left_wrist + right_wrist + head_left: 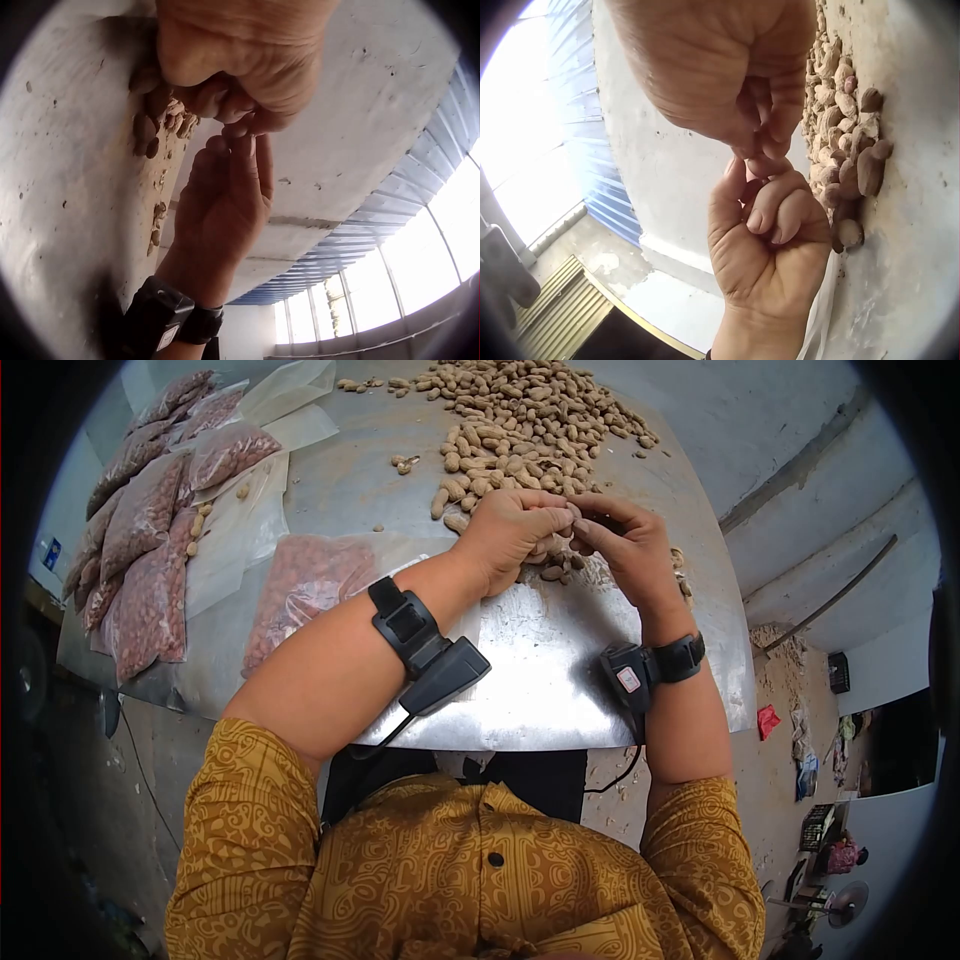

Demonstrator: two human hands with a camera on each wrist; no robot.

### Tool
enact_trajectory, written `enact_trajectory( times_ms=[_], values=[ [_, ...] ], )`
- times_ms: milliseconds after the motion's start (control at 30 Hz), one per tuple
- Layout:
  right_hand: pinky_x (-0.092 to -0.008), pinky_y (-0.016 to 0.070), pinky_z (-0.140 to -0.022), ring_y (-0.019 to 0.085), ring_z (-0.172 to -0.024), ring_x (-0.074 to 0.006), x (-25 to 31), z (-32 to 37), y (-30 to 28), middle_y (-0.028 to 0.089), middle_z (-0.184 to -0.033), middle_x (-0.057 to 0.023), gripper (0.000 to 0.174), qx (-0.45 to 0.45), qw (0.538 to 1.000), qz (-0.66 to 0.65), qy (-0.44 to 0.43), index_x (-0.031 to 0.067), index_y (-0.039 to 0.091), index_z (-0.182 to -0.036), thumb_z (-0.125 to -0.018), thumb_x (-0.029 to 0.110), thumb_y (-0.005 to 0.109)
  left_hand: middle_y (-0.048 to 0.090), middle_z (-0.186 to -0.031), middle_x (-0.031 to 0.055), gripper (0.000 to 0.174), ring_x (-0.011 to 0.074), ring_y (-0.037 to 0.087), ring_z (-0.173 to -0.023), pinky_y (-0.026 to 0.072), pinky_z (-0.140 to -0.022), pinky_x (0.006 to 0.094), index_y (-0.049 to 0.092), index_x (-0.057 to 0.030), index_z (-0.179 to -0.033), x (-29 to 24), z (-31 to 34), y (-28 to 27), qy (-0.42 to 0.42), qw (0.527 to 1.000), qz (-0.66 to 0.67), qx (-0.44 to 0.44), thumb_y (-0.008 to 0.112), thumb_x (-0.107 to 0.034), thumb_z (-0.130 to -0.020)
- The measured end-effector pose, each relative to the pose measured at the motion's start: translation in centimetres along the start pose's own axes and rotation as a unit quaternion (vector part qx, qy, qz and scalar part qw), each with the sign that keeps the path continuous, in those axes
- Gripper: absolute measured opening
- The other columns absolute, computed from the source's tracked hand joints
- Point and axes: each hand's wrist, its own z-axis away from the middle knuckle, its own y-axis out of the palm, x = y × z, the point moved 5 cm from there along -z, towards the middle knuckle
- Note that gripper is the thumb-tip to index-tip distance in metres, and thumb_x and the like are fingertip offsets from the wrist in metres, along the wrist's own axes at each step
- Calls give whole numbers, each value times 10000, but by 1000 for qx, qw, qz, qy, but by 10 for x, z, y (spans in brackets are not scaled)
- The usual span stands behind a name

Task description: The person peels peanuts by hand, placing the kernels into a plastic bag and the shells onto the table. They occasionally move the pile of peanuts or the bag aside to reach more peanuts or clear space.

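Both hands meet at the fingertips over the near end of the peanut pile (520, 420). The left hand (510, 530) pinches a small brown peanut (570, 528) with curled fingers, and the right hand (635, 550) pinches at it from the other side. In the left wrist view the right hand (221, 202) faces the left one (240, 60), fingertips touching. The right wrist view shows the left hand's (772, 247) curled fingers below the right hand (712, 67). Fingers mostly hide the peanut. Darker pods (870, 169) lie on the metal table beside the hands.
Filled clear bags of reddish kernels (145, 530) are heaped on the table's left side. Another bag (310, 585) lies flat near the left forearm, with flat plastic bags (235, 540) alongside. The metal table's (540, 710) front edge is close to the person's body.
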Motion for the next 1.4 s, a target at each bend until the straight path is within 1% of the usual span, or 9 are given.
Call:
enact_trajectory(
  times_ms=[200,300,400,500,800,900,1000,1100,1400],
  values=[
    [-198,467,-575,558,-636,-62,2,2,5,635,-825,-38,205,-12,999,48,-10,4,627,-1001,-801,25,588,554,-701,24,128,41,411,-516,307,-441,159,586,42,-900,-1,-2,-2,10,999,-48,-5,598,-50,-811],
    [-198,456,-559,548,-619,-56,5,4,11,629,-806,-32,206,-26,997,65,-35,-1,626,-996,-798,5,571,541,-680,18,95,44,413,-507,312,-441,163,577,24,-870,-4,1,-2,21,993,-109,-26,594,-47,-809],
    [-199,465,-562,557,-624,-63,5,4,13,626,-796,-39,205,-22,997,75,-24,-10,620,-1001,-806,2,560,534,-676,14,63,42,411,-500,312,-440,164,566,9,-836,-3,2,-2,19,994,-106,-26,588,-41,-805],
    [-198,478,-561,569,-621,-74,3,3,13,624,-790,-56,210,-30,999,-20,9,-18,614,-1006,-807,-10,549,536,-684,17,66,36,410,-492,312,-436,160,564,7,-840,-3,1,0,11,999,-47,-26,577,-51,-813],
    [-203,502,-546,602,-634,-111,-10,1,14,618,-768,-75,217,-42,974,-211,65,-28,599,-1026,-810,-7,580,543,-681,30,101,35,416,-471,320,-426,155,559,7,-825,-2,1,1,-5,999,-2,-35,554,-92,-844],
    [-202,505,-546,606,-634,-120,-13,0,14,621,-776,-86,223,-47,967,-238,74,-40,591,-1027,-806,-9,585,550,-672,34,125,34,428,-468,338,-427,153,568,3,-812,-4,2,3,-10,1000,8,-22,572,-118,-847],
    [-202,507,-542,607,-629,-127,-10,1,10,621,-787,-94,222,-52,973,-216,59,-46,589,-1024,-804,-15,584,556,-668,41,153,37,445,-474,356,-433,154,578,1,-800,-9,6,9,-21,1000,14,14,596,-144,-844],
    [-210,512,-543,610,-629,-136,-5,2,12,621,-799,-106,228,-34,982,-177,48,-52,582,-1028,-802,-17,586,566,-675,44,173,36,442,-473,357,-430,155,584,0,-795,-4,3,4,-17,1000,12,-2,608,-164,-843],
    [-221,526,-555,622,-642,-153,-12,2,18,620,-816,-114,219,-59,946,-314,58,-62,565,-1036,-821,-24,562,569,-688,22,146,46,448,-513,410,-486,166,581,-14,-827,-3,1,4,33,999,15,-29,604,-156,-851]
  ],
)
